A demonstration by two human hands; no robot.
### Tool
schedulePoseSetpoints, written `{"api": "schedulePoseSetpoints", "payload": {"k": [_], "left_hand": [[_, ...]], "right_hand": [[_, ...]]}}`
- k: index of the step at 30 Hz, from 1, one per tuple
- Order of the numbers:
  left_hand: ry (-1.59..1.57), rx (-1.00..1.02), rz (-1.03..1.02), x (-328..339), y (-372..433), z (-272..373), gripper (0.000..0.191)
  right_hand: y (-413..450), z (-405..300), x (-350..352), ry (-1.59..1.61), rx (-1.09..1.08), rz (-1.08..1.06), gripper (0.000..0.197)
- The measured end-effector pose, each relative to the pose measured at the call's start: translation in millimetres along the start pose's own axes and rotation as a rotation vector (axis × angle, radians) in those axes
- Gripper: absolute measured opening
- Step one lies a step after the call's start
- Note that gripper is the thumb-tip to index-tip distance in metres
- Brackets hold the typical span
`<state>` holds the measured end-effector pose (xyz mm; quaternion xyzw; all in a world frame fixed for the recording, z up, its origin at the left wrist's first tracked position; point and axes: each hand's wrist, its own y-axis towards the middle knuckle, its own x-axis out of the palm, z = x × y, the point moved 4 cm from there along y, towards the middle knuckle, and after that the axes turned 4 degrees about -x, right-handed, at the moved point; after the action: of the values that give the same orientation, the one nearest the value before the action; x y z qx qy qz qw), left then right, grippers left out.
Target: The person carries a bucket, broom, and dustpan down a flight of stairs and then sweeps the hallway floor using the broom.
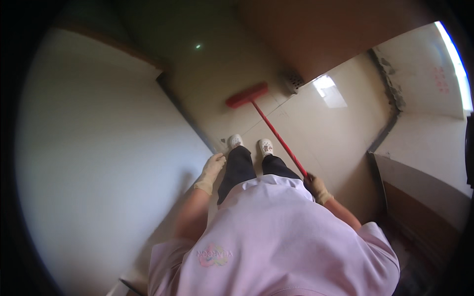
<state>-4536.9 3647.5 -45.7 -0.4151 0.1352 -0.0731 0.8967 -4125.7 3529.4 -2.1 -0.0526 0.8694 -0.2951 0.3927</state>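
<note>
My right hand (pixel 317 188), in a pale rubber glove, grips the red handle (pixel 279 140) of a push broom near its top end. The handle slants away over the floor to a red broom head (pixel 247 95), whose outline is a little blurred. My left hand (pixel 213 169), in a matching glove, hangs beside my left thigh near the white wall. Nothing shows in it, and its fingers look loosely curled, though their inner side is hidden. My white clogs (pixel 266 146) stand on the tiled floor, short of the broom head.
A white wall (pixel 111 155) with a dark skirting board (pixel 185 114) runs along my left. Ahead on the right is a brown door-like panel (pixel 314 37), with a perforated object (pixel 294 82) at its lower edge. Another dark skirting (pixel 385 129) borders the right-hand wall (pixel 422 137).
</note>
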Motion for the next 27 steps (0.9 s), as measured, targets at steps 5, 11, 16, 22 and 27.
{"api": "schedulePoseSetpoints", "payload": {"k": [5,11,16,22,27], "left_hand": [[0.097,-0.072,0.198,-0.2,-52.6,-50.0,0.042],[-0.163,-0.235,0.133,63.8,-172.2,-139.7,0.046],[-0.254,-0.301,0.189,102.0,-197.5,-151.9,0.051],[-0.115,-0.268,-0.005,97.1,-134.1,-155.1,0.049],[-0.216,-0.084,0.202,78.2,-78.7,-148.1,0.044]], "right_hand": [[121.8,-129.2,-0.6,-0.14,-0.173,-0.178,0.025],[156.6,-212.2,19.8,-0.033,-0.056,-0.395,0.028],[187.4,-201.8,16.6,-0.534,-0.194,-0.38,0.028],[199.7,-63.2,28.4,-0.235,-0.121,-0.292,0.021],[87.1,8.7,2.3,-0.097,0.058,-0.235,0.028]]}}
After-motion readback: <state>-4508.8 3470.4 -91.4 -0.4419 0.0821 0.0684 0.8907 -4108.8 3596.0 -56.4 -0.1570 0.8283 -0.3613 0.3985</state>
